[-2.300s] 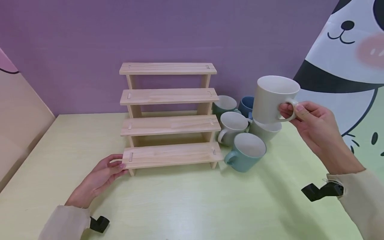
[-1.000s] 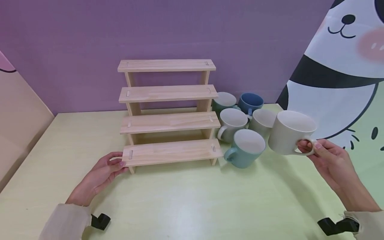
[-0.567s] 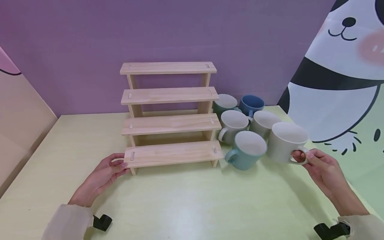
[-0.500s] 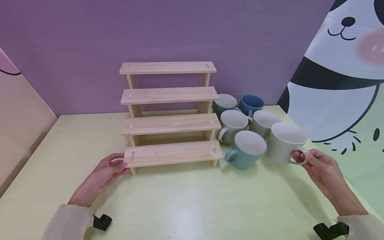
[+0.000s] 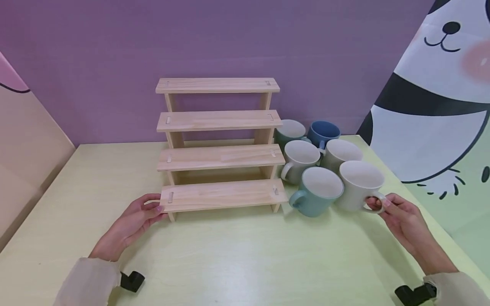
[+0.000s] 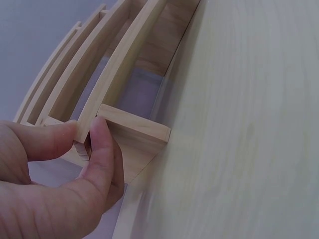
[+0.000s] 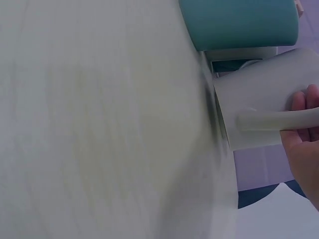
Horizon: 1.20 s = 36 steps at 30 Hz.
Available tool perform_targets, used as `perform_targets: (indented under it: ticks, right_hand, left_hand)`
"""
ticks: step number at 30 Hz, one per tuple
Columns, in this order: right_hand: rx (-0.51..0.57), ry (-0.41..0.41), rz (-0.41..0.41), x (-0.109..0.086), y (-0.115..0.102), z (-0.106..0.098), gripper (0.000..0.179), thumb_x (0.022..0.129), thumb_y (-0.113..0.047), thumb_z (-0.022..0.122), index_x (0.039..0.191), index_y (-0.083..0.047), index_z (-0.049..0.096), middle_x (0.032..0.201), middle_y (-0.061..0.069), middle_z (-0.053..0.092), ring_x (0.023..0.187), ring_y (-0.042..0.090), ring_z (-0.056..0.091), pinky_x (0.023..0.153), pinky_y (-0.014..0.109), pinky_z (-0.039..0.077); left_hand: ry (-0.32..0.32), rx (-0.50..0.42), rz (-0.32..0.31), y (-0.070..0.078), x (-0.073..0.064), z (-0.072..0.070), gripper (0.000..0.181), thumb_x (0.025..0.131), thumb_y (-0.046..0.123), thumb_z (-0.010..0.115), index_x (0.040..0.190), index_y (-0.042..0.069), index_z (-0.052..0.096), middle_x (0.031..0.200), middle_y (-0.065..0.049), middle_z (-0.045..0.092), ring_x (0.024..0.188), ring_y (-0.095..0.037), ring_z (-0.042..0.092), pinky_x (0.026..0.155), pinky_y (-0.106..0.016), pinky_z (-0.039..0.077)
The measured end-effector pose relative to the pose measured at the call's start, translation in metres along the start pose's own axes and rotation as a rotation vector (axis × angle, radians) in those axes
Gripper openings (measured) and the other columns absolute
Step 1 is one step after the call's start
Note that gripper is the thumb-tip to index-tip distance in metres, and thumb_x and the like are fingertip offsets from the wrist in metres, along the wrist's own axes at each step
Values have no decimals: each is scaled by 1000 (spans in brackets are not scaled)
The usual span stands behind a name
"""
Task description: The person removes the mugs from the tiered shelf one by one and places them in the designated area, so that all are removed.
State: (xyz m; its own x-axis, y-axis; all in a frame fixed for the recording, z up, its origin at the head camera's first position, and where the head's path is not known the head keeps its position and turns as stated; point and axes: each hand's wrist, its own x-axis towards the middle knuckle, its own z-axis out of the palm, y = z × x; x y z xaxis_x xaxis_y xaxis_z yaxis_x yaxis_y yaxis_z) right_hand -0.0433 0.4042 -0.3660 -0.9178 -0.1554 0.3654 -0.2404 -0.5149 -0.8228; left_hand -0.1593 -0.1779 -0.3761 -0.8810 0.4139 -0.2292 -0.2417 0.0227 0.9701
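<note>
A four-tier wooden step shelf (image 5: 223,196) stands against the purple wall. My left hand (image 5: 130,227) pinches the left end of its lowest board; in the left wrist view the thumb (image 6: 52,142) lies on one face and curled fingers on the other. On the right, my right hand (image 5: 407,225) grips a white mug (image 5: 354,191) by its handle. That mug is upright beside the light teal mug (image 5: 317,195). Its base (image 7: 224,114) is at the tabletop in the right wrist view, slightly tilted; whether it fully rests there I cannot tell.
Several other mugs cluster right of the shelf: a green one (image 5: 285,136), a blue one (image 5: 319,138), a light grey one (image 5: 294,170) and a white one (image 5: 334,159). The table's right edge (image 5: 428,216) runs close by my right hand. A panda picture (image 5: 432,140) covers the right wall.
My right hand has lowered the white mug from above the other mugs to table level, then moved it left, close to the light teal mug. My left hand has stayed on the shelf.
</note>
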Motion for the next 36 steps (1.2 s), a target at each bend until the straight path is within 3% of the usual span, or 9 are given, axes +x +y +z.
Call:
perform_targets:
  ticks: [11, 17, 26, 36]
  right_hand:
    - [-12, -48, 32, -5, 1, -7, 37, 100, 10, 17, 103, 11, 54, 113, 19, 65, 111, 23, 62, 99, 23, 48]
    - [-57, -76, 149, -4, -4, -10, 39, 100, 9, 17, 106, 8, 55, 119, 15, 65, 114, 19, 61, 98, 23, 49]
    - [-25, -124, 259, -5, -10, -13, 43, 100, 9, 17, 116, 7, 57, 124, 13, 63, 119, 16, 58, 100, 24, 48]
    - [-258, -189, 422, 5, -32, -22, 43, 100, 10, 22, 122, 0, 58, 124, 6, 65, 116, 10, 59, 96, 20, 50]
  left_hand:
    - [2, -17, -7, 1, -3, 1, 51, 98, -3, 42, 140, -10, 16, 111, -5, 47, 93, -6, 60, 87, -19, 54]
    - [2, -27, -2, 2, -4, 1, 51, 98, -2, 42, 141, -10, 16, 111, -3, 48, 94, -6, 59, 88, -19, 54]
    - [8, -34, -4, 2, -7, 1, 50, 98, -3, 41, 140, -10, 16, 110, -3, 49, 93, -6, 60, 87, -19, 54]
    - [26, 23, 10, 3, -11, -3, 50, 97, 0, 45, 138, -13, 22, 105, 3, 55, 92, -4, 62, 85, -17, 54]
